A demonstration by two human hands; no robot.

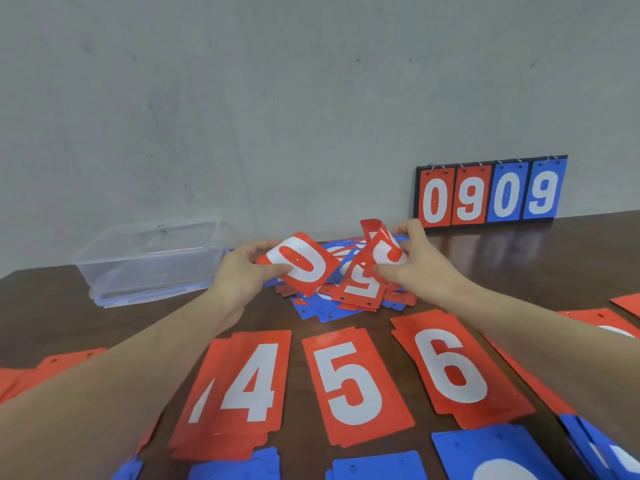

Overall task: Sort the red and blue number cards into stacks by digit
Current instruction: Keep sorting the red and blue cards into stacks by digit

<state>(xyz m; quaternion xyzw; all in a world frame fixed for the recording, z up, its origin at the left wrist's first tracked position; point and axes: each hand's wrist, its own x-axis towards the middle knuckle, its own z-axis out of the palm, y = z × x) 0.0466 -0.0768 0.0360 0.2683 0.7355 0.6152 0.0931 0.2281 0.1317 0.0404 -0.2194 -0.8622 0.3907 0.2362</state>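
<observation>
A person sorts number cards on a dark wooden table (519,258), both bare arms reaching forward from the bottom edge. At 10 o'clock from the table's centre, a clear plastic box (149,258) sits near the grey wall. Just right of it, the left hand (242,275) pinches a red 0 card (301,263) between thumb and fingers, lifted and tilted above the table. Directly between the hands and beneath them lies the unsorted pile (332,299) of red and blue cards, spread loosely at 12 o'clock of the sorted rows. The right hand (419,261) grips a bent red card (381,251), its white digit only partly readable, raised over the pile's right side, with another red card (360,289) tilted up just below it. At 1 o'clock, a scoreboard (490,192) leans against the wall reading 0 9 0 9, two red faces then two blue. Nearer the person, at 6 o'clock from the hands, red stacks run left to right: a 4 stack (242,386), a 5 stack (353,386) and a 6 stack (453,368), each apart from the next. More red cards (52,368) lie partly hidden under the left forearm, and blue stacks (485,452) line the bottom edge.
</observation>
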